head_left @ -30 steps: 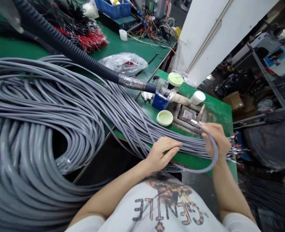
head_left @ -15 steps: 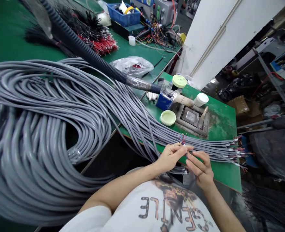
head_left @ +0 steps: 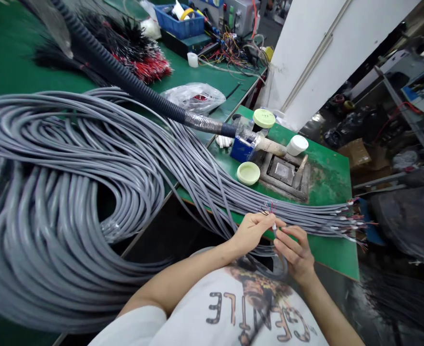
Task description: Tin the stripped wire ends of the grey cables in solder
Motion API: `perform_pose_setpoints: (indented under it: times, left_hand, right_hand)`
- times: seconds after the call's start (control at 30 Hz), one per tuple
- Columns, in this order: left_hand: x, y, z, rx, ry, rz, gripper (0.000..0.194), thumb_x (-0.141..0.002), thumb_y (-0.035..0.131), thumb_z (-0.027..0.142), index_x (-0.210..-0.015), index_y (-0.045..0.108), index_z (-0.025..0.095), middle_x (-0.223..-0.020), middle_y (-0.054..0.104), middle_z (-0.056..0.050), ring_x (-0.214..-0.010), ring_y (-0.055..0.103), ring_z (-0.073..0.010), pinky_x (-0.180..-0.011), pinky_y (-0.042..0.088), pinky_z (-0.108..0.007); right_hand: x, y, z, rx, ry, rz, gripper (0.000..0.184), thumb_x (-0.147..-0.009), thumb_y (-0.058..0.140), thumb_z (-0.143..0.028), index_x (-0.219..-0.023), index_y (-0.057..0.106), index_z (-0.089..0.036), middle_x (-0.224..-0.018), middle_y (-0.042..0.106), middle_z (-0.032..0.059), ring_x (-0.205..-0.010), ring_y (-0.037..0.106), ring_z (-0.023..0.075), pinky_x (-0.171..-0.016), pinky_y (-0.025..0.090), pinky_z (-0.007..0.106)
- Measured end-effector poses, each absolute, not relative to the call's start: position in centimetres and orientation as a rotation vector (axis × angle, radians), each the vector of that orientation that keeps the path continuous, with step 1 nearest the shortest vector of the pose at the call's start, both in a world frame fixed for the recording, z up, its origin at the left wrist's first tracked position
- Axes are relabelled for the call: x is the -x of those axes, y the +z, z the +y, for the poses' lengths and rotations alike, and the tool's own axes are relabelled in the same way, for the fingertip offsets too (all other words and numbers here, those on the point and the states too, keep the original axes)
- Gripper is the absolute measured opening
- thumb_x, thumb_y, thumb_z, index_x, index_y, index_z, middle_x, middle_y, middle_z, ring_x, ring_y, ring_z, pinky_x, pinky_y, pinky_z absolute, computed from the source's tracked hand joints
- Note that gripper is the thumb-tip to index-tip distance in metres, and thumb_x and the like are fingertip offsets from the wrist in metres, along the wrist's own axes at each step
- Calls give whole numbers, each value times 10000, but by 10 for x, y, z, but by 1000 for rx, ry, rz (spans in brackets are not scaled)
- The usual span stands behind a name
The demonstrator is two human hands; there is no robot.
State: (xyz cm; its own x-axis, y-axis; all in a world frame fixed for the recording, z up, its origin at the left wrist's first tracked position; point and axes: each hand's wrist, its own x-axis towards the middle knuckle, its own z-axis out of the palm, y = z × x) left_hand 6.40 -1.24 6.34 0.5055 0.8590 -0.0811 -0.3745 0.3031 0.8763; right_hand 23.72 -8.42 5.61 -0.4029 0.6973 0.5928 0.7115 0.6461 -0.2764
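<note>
My left hand [head_left: 253, 233] pinches a grey cable [head_left: 273, 229] near its end, where fine coloured wires [head_left: 269, 207] fan upward. My right hand [head_left: 294, 250] sits just beside it, with its fingertips against the same cable. Both hands rest over the front of a long bundle of grey cables [head_left: 287, 211], which lies across the green bench [head_left: 327, 254]. Its stripped ends [head_left: 352, 221] stick out past the bench's right edge. A large coil of the same cable [head_left: 71, 192] spreads to my left.
A metal tin pot [head_left: 281, 171], a green lid [head_left: 248, 173], a white jar [head_left: 297, 145] and a blue box [head_left: 242, 149] stand beyond the bundle. A black corrugated hose [head_left: 136, 91] crosses above the coil. Further back lie a plastic bag [head_left: 193, 98] and red-and-black wire bundles [head_left: 143, 62].
My hands have come together near the bench's front edge. The right hand has left the metal pot area, and the cable end now stands up between both hands with its fine wires showing.
</note>
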Motion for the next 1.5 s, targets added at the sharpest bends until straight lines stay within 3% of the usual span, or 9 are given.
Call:
perform_pose_setpoints:
  times: [0.17, 0.33, 0.47, 0.67, 0.8, 1.03, 1.2, 1.37, 1.5]
  left_hand:
    - [-67, 55, -11, -865, 862, 600, 419, -803, 619, 525, -705, 731, 134, -793, 735, -79, -790, 646, -189, -837, 481, -340]
    - [-73, 45, -10, -747, 759, 463, 430, -675, 718, 564, -592, 675, 144, -646, 631, -52, -648, 578, -162, -668, 475, -322]
    - [-87, 49, -12, -840, 587, 289, 518, -767, 636, 548, -432, 580, 157, -487, 511, -31, -567, 517, -145, -623, 456, -316]
    - [-105, 51, -9, -1666, 546, 320, 373, -904, 511, 463, -999, 710, 163, -945, 714, -83, -854, 614, -190, -797, 475, -329]
    - [-113, 42, 0, -2356, 754, 501, 202, -884, 579, 308, -1013, 681, 191, -966, 695, -85, -918, 575, -231, -815, 428, -380]
    - [-136, 31, 10, -2734, 696, 609, 109, -859, 564, 182, -944, 631, 168, -866, 616, -92, -876, 546, -248, -755, 424, -375]
    - [-135, 42, 17, -2529, 895, 523, 120, -853, 527, 172, -896, 640, 174, -836, 615, -64, -832, 560, -201, -775, 471, -332]
    - [-123, 63, 16, -2328, 1045, 375, 117, -852, 533, 190, -918, 629, 178, -841, 623, -61, -816, 569, -179, -754, 484, -304]
    - [-116, 61, 10, -2313, 1008, 315, 124, -858, 523, 188, -922, 629, 178, -826, 631, -59, -791, 572, -173, -737, 483, -303]
  right_hand:
    - [-240, 53, -87, 1071, -1, -2173, 538, -813, 630, -121, -1302, 542, -327, -1087, 722, 42, -1098, 590, 251, -900, 497, 505]
    - [-239, 50, -101, 1111, -58, -2184, 393, -844, 584, -186, -1194, 608, -364, -1120, 690, 21, -1101, 579, 232, -910, 500, 472]
    - [-238, 44, -127, 1229, -84, -2221, 311, -813, 622, -207, -1066, 660, -383, -994, 666, 4, -1010, 606, 205, -949, 478, 446]
    - [-274, 26, -211, 1807, -262, -1835, 254, -775, 616, -149, -975, 648, -302, -849, 613, 37, -877, 608, 246, -816, 502, 462]
    - [-283, 6, -258, 2219, -5, -1618, 321, -847, 558, -229, -1167, 582, -254, -757, 644, 27, -690, 617, 230, -651, 511, 395]
    - [-260, 6, -207, 1997, 828, -1223, 217, -864, 560, -326, -1011, 670, -210, -822, 700, 36, -729, 653, 180, -660, 528, 305]
    - [-255, 27, -153, 1518, 1366, -762, 288, -852, 587, -390, -1040, 646, -181, -768, 696, 38, -584, 616, 131, -497, 474, 236]
    - [-267, 60, -109, 1152, 1115, -560, 379, -812, 618, -411, -1155, 587, -253, -1022, 690, 54, -636, 614, 128, -437, 426, 214]
    - [-283, 78, -94, 1146, 812, -476, 303, -859, 556, -438, -1073, 636, -240, -968, 690, 49, -593, 574, 104, -444, 410, 212]
